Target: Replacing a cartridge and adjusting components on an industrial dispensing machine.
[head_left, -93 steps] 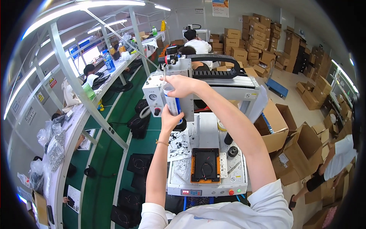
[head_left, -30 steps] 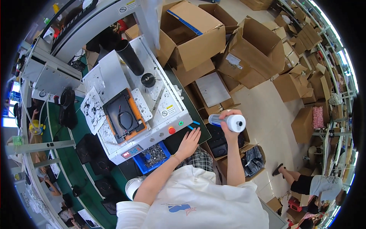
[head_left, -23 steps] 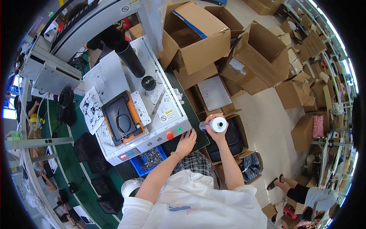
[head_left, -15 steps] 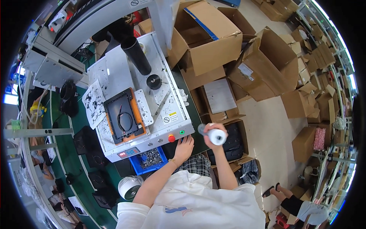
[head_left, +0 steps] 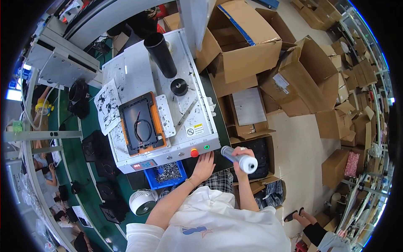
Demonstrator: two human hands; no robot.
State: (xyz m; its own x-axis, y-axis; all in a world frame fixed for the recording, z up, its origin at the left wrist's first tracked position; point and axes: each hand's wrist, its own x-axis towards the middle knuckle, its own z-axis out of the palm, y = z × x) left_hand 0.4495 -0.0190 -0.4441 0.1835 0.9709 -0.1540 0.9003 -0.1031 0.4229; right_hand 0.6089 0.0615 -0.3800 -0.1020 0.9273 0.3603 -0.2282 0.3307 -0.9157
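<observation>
Right hand (head_left: 239, 169) is wrapped around the white-ended tube (head_left: 228, 154): fingers curled over the top, tube passing through my grip. White end faces up toward me, lower right; greyish barrel sticks out upper left, its far end near the front right corner of the machine. Right forearm runs nearly straight up from the lower edge.

Left hand (head_left: 204, 168) is palm down, fingers outstretched side by side, tips at the machine's front edge just below the red button (head_left: 194, 152). Tips are hidden, so can't tell if they pinch anything. Left forearm slants in from lower left. Blue bin (head_left: 166, 185) of small metal parts sits beside that wrist.

Beyond: white machine (head_left: 197, 86), bed carrying a black housing (head_left: 131, 122) with coiled cable in an orange fixture (head_left: 158, 119); black cylinder (head_left: 160, 56) behind it. Farther off right, big cardboard boxes (head_left: 252, 63).
</observation>
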